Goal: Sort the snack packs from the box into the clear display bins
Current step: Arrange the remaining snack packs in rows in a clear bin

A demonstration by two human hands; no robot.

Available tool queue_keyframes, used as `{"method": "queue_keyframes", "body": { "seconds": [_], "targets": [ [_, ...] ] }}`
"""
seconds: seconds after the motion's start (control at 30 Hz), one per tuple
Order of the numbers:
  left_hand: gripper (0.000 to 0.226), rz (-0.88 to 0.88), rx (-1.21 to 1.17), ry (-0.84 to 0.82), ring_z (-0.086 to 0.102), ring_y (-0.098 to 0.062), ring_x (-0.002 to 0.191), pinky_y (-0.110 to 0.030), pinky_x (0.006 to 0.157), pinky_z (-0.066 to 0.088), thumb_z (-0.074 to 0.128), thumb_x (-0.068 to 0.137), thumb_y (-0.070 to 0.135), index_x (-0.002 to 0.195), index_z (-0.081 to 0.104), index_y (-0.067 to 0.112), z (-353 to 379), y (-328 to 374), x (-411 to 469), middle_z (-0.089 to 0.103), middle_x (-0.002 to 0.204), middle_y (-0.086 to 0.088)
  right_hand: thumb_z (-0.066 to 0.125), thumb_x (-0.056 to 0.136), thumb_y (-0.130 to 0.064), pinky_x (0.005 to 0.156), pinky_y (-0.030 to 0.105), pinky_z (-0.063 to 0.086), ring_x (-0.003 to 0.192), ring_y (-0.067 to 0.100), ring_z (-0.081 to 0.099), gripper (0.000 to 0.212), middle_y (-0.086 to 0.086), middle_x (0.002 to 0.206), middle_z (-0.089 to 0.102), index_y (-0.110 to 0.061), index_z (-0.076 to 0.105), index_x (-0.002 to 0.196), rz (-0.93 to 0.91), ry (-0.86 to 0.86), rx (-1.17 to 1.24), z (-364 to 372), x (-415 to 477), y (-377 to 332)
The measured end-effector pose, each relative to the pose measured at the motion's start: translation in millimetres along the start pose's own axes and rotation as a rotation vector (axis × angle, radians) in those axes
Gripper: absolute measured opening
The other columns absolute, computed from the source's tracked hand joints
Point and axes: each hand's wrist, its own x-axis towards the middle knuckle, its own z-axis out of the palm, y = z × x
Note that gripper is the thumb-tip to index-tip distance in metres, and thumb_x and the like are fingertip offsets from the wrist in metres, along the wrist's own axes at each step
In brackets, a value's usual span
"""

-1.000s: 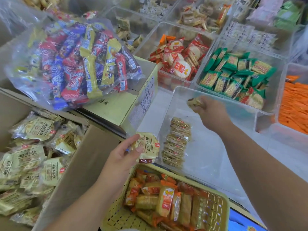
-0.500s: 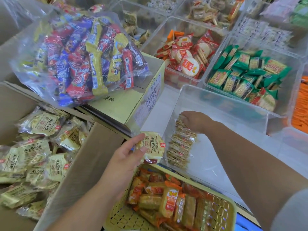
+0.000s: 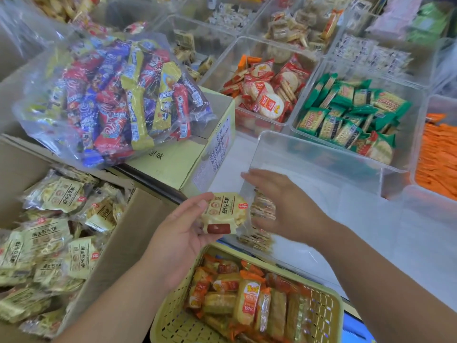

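Down at the left, the cardboard box (image 3: pixel 116 243) is stuffed with pale yellow snack packs (image 3: pixel 54 238). Left hand (image 3: pixel 183 233) grips one round pack (image 3: pixel 223 212) between thumb and fingers, right beside the near corner of the big clear bin (image 3: pixel 309 154). Right hand (image 3: pixel 279 206) is spread wide, holding nothing, over a short row of packs (image 3: pixel 257 240) standing on edge along that bin's left wall; can't tell if it touches them. Up front, the yellow basket (image 3: pixel 170 315) holds orange-wrapped snacks (image 3: pixel 247 300). Further back, bins hold red cracker packs (image 3: pixel 267 95), green packs (image 3: pixel 346 115) and orange packs (image 3: pixel 437 154), and a clear bag of mixed bars (image 3: pixel 118 95) sits on a yellow carton (image 3: pixel 178 159).
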Motion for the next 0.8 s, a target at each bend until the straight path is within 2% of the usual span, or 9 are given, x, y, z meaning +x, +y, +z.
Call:
{"method": "queue_keyframes", "body": {
  "seconds": [0.1, 0.2, 0.3, 0.37, 0.43, 0.5, 0.57, 0.67, 0.8],
  "targets": [
    [0.049, -0.087, 0.06, -0.104, 0.07, -0.028, 0.087, -0.035, 0.067, 0.061, 0.063, 0.088, 0.033, 0.131, 0.067, 0.01, 16.5, 2.3, 4.8, 0.072, 0.116, -0.02, 0.078, 0.086, -0.035, 0.115, 0.048, 0.036, 0.146, 0.027, 0.038, 0.062, 0.003, 0.157, 0.043, -0.028, 0.055, 0.144, -0.222, 0.121, -0.036, 6.8, -26.4, -24.2],
    [0.036, -0.127, 0.184, -0.156, 0.069, -0.028, 0.084, -0.038, 0.071, 0.059, 0.051, 0.103, 0.044, 0.131, 0.068, 0.029, 33.1, 0.5, 12.3, 0.073, 0.099, -0.011, 0.075, 0.089, -0.015, 0.102, 0.045, 0.05, 0.131, 0.028, 0.057, 0.04, 0.004, 0.138, 0.063, -0.017, 0.069, 0.128, -0.292, 0.217, -0.059, 9.4, -37.3, -26.4],
    [0.037, 0.002, 0.612, -0.017, 0.068, -0.019, 0.108, -0.035, 0.09, 0.051, 0.036, 0.107, 0.055, 0.135, 0.059, 0.047, 39.0, -6.2, 26.3, 0.072, 0.112, 0.011, 0.069, 0.094, -0.02, 0.084, 0.023, 0.05, 0.099, 0.011, 0.063, 0.031, -0.001, 0.117, 0.069, -0.016, 0.067, 0.125, -0.1, 0.256, 0.036, 0.5, -37.0, -12.0],
    [0.049, 0.146, 1.007, -0.006, 0.053, -0.014, 0.131, -0.034, 0.102, 0.043, 0.04, 0.103, 0.06, 0.149, 0.045, 0.042, 34.1, -13.0, 35.4, 0.057, 0.136, 0.016, 0.063, 0.098, -0.027, 0.074, 0.022, 0.044, 0.087, 0.003, 0.056, 0.028, -0.012, 0.109, 0.064, -0.024, 0.062, 0.126, 0.128, 0.288, 0.123, -10.5, -30.2, 5.0],
    [0.076, 0.129, 1.303, -0.068, 0.045, -0.019, 0.14, -0.038, 0.112, 0.041, 0.051, 0.097, 0.064, 0.161, 0.025, 0.032, 28.9, -20.6, 41.5, 0.043, 0.155, 0.008, 0.058, 0.1, -0.028, 0.068, 0.027, 0.04, 0.085, 0.014, 0.062, 0.029, -0.01, 0.108, 0.065, -0.028, 0.055, 0.129, 0.281, 0.343, 0.127, -20.4, -17.8, 26.6],
    [0.098, 0.058, 1.518, -0.16, 0.043, -0.021, 0.143, -0.038, 0.111, 0.041, 0.055, 0.091, 0.07, 0.164, 0.004, 0.028, 25.8, -30.8, 45.2, 0.032, 0.165, 0.004, 0.055, 0.102, -0.029, 0.067, 0.03, 0.039, 0.089, 0.029, 0.066, 0.034, 0.004, 0.117, 0.068, -0.026, 0.049, 0.135, 0.339, 0.365, 0.04, -29.5, 1.0, 49.2],
    [0.106, 0.068, 1.671, -0.184, 0.05, -0.02, 0.138, -0.037, 0.101, 0.049, 0.052, 0.089, 0.075, 0.163, -0.009, 0.03, 23.2, -39.8, 47.1, 0.034, 0.163, 0.004, 0.051, 0.104, -0.031, 0.065, 0.034, 0.041, 0.097, 0.035, 0.066, 0.036, 0.01, 0.129, 0.064, -0.027, 0.045, 0.139, 0.391, 0.305, -0.115, -35.1, 24.4, 70.9],
    [0.106, 0.172, 1.76, -0.157, 0.054, -0.016, 0.131, -0.036, 0.093, 0.054, 0.046, 0.089, 0.077, 0.162, -0.014, 0.03, 19.2, -43.8, 47.9, 0.042, 0.157, 0.007, 0.043, 0.105, -0.032, 0.062, 0.035, 0.045, 0.108, 0.036, 0.062, 0.039, 0.006, 0.139, 0.056, -0.031, 0.037, 0.144, 0.441, 0.072, -0.373, -29.3, 56.8, 95.4],
    [0.101, 0.232, 1.793, -0.173, 0.055, -0.013, 0.126, -0.034, 0.09, 0.055, 0.04, 0.091, 0.078, 0.161, -0.015, 0.031, 15.8, -43.6, 46.9, 0.046, 0.151, 0.009, 0.047, 0.104, -0.029, 0.062, 0.035, 0.043, 0.1, 0.033, 0.06, 0.047, 0.008, 0.117, 0.061, -0.026, 0.032, 0.149, 0.276, -0.091, -0.561, -5.4, 82.2, 113.2]
  ]
}}
